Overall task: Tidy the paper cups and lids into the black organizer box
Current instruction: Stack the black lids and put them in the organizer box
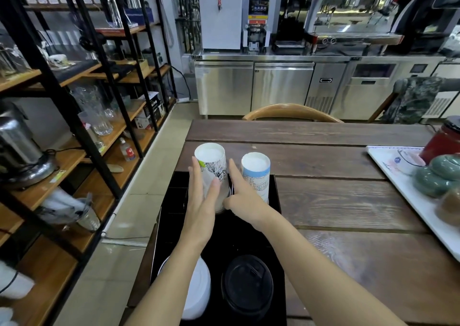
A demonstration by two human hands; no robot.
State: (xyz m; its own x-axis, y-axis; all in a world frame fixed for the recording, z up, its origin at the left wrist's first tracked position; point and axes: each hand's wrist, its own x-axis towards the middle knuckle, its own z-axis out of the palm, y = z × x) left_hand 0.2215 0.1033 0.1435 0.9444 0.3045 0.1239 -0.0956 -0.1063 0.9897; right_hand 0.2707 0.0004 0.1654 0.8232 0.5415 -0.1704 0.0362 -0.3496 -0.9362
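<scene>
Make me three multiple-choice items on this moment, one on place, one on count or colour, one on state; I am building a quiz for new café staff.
1. Where does the black organizer box sit?
A. on the wooden table's left end
B. on the shelf
C. on the floor

2. How many cup stacks stand upside down in the box?
A. one
B. two
C. four

3. How do the hands meet the left cup stack?
A. both far off
B. one lifts it high
C. open, one on each side

Answers:
1 A, the box rests on the wooden table.
2 B, the left stack and the blue-printed stack.
3 C, left hand and right hand flank it with fingers straight.
</scene>
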